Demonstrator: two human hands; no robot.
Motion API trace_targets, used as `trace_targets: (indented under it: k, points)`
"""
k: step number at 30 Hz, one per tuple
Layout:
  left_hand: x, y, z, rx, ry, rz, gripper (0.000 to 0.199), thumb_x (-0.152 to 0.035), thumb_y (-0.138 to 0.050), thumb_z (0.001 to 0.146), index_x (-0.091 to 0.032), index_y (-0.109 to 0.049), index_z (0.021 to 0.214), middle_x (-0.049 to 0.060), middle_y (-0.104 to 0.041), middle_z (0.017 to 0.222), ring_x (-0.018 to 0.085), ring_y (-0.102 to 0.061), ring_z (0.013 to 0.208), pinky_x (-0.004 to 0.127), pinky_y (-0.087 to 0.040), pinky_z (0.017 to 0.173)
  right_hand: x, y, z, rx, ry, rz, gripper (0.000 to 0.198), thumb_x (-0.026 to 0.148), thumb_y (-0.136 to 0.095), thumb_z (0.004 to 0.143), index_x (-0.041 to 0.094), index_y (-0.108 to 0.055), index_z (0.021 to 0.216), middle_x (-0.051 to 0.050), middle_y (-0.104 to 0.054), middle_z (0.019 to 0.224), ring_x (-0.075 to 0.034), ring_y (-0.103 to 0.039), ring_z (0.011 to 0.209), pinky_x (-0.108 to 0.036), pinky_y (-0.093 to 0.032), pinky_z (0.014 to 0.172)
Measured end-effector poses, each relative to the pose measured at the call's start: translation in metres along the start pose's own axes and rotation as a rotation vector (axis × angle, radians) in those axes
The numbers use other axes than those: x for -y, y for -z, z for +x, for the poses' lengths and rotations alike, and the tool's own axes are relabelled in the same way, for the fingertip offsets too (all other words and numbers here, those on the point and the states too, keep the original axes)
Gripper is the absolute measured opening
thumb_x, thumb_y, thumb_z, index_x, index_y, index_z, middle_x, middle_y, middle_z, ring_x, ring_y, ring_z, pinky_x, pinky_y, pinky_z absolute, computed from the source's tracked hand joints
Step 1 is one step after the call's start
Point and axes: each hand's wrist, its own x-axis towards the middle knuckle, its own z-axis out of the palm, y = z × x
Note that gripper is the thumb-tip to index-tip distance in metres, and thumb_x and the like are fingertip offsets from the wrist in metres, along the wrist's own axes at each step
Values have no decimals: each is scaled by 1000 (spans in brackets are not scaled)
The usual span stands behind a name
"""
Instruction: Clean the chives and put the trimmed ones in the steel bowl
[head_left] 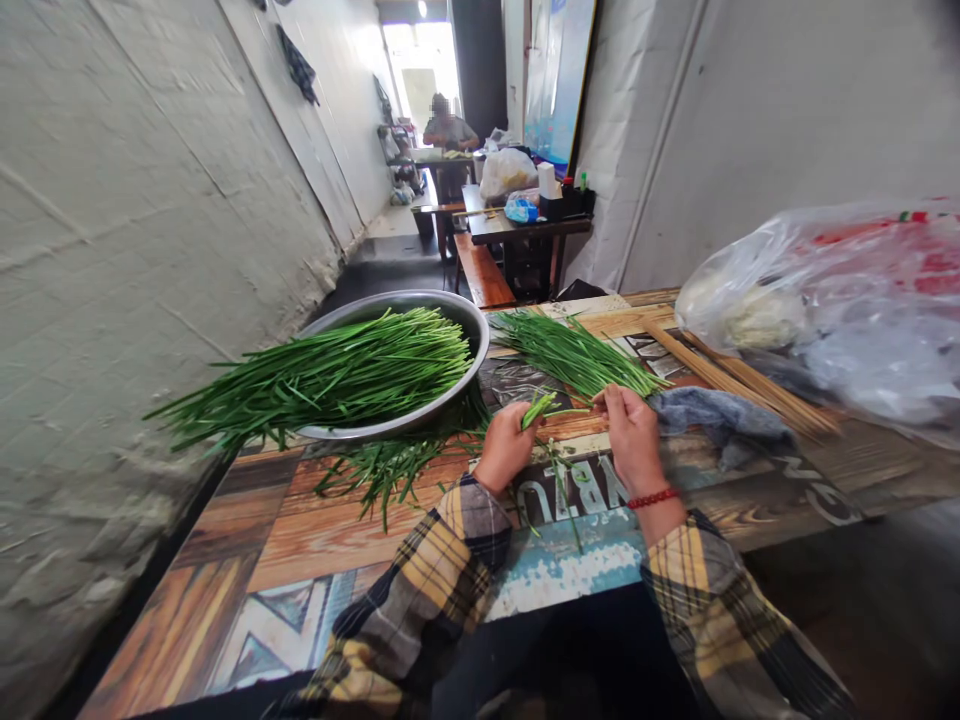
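My left hand (pixel 507 447) is closed around a small bunch of garlic chives (pixel 538 410), their cut ends poking out toward the right. Opposite it, the fingertips of my right hand (pixel 630 430) pinch the end of a thin chive strand that stretches between the two hands. Just beyond lies a loose pile of chives (pixel 574 352) on the table. To the left, a wide metal basin (pixel 480 345) holds a big heap of chives (pixel 360 375) whose leaves hang over its rim. Scattered chive leaves (pixel 390 465) lie below the basin.
The patterned wooden table (pixel 300 520) carries a grey cloth (pixel 724 415), long wooden sticks (pixel 720 375) and a clear plastic bag (pixel 847 310) at the right. A brick wall (pixel 150 250) runs along the left. Farther back are another table (pixel 517 228), a bench (pixel 484 270) and a person (pixel 450 130).
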Motion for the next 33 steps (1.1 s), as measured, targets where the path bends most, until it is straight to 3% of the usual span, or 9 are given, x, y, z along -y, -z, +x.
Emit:
trace_targets:
  k: [5,9,13,20,25,30,33]
  points:
    - [0,-1,1,16,26,2,22,-19,-47,87,-16,-54,66,-1,-54,66,12,-48,65,22,-34,62,8,-7,-5,197,247,-231,21,40,-61,80,22,-63,89,-4,-65,89,-18,-59,82,-31,-47,75]
    - [0,-2,1,33,6,0,25,-21,-46,88,-16,-52,64,-1,-51,63,12,-44,63,22,-33,60,9,-15,-10,376,280,-247,14,36,-61,80,23,-67,80,-4,-67,84,-19,-62,81,-31,-47,75]
    - [-1,-2,0,42,5,17,22,-20,-46,87,-16,-55,67,0,-53,66,12,-47,65,22,-34,62,0,-13,-7,303,158,-228,23,41,-58,82,20,-67,77,-3,-67,76,-17,-60,71,-29,-45,69]
    - [1,4,1,-25,74,58,23,-20,-48,86,-15,-57,66,0,-56,69,13,-51,69,23,-36,66,-18,7,9,-48,-81,-104,40,55,-55,80,16,-64,81,-1,-62,67,-13,-50,58,-24,-39,55]
    - [2,3,0,-42,56,53,21,-19,-48,86,-16,-57,67,0,-56,69,13,-50,69,23,-35,66,-10,4,5,98,7,-167,45,57,-44,86,19,-64,73,-2,-65,70,-17,-58,70,-26,-43,65]
    - [2,1,0,-56,22,61,20,-17,-48,85,-17,-52,66,-1,-52,68,12,-47,68,23,-34,65,-1,0,1,288,61,-224,35,50,-58,79,18,-69,75,-5,-69,77,-19,-61,74,-29,-44,70]
    - [0,0,0,-72,1,63,23,-15,-49,84,-17,-45,62,-2,-47,67,12,-43,66,23,-31,63,-3,-3,-1,268,-3,-139,31,47,-64,75,17,-69,71,-4,-69,74,-18,-60,73,-29,-44,70]
